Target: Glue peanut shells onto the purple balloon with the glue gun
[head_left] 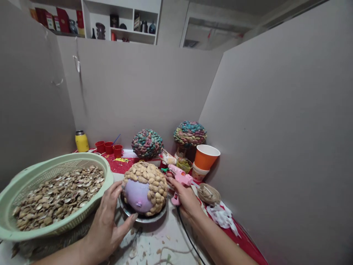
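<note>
A lilac balloon [138, 194] sits in a shallow metal bowl [143, 219] in front of me, its bare patch and knot facing me. Peanut shells [157, 184] cover its top and right side. My left hand [109, 209] is at the left of the balloon, fingers stretched against the shells, thumb apart from them near the bowl's rim. In my right hand [187, 200] is a pink glue gun [180, 175], held to the right of the balloon, its green-tipped nozzle pointing left. My fingertips there lie partly behind the gun. A black cord trails from its handle toward me.
A green basket [109, 180] of shell halves stands left. Behind are two coloured shell-covered balls [147, 143], red cups [109, 148], a yellow jar [82, 141] and an orange paper cup [205, 158]. Twine [209, 194] and a white cloth [224, 219] lie right. Grey partitions [281, 121] enclose the table.
</note>
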### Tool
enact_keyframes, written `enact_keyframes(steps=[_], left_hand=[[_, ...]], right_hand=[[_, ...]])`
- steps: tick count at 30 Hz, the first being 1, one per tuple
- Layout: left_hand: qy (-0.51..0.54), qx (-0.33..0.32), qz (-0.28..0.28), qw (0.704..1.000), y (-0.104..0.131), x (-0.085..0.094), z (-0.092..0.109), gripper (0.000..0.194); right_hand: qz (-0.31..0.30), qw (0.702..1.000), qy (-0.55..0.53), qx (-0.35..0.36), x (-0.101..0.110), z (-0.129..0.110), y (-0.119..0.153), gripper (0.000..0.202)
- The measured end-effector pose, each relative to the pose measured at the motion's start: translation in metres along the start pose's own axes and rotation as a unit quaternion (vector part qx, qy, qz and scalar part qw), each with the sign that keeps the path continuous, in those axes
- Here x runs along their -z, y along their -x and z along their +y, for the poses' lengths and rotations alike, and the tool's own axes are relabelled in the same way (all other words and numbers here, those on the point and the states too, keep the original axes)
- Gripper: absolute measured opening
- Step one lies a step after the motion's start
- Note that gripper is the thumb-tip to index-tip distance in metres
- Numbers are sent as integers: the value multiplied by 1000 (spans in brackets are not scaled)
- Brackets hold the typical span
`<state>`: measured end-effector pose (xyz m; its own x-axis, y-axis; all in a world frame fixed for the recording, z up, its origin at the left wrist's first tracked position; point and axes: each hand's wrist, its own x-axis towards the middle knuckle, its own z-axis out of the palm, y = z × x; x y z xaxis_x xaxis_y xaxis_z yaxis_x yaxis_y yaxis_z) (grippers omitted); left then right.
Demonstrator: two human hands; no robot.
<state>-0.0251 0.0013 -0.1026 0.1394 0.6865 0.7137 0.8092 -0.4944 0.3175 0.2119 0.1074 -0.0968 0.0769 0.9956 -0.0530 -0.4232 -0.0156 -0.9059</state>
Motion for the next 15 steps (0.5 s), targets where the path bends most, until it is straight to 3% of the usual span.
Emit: enact_keyframes(steps=[3, 8, 12, 15], left_hand=[[16, 4, -27, 1000, 8, -6, -4, 79], [50, 95, -90, 990, 4, -23, -11, 97], [86, 125, -107, 982, -3, -34, -14, 97], [101, 139, -111, 979, -7, -31, -12, 96]], right_hand=[[3, 1000, -17, -5, -4, -1, 4, 51], [10, 999, -45, -23, -10, -6, 12, 54], [17, 997, -60, -43, -12, -7, 14, 50], [30, 996, -65, -44, -13, -5, 17, 50]])
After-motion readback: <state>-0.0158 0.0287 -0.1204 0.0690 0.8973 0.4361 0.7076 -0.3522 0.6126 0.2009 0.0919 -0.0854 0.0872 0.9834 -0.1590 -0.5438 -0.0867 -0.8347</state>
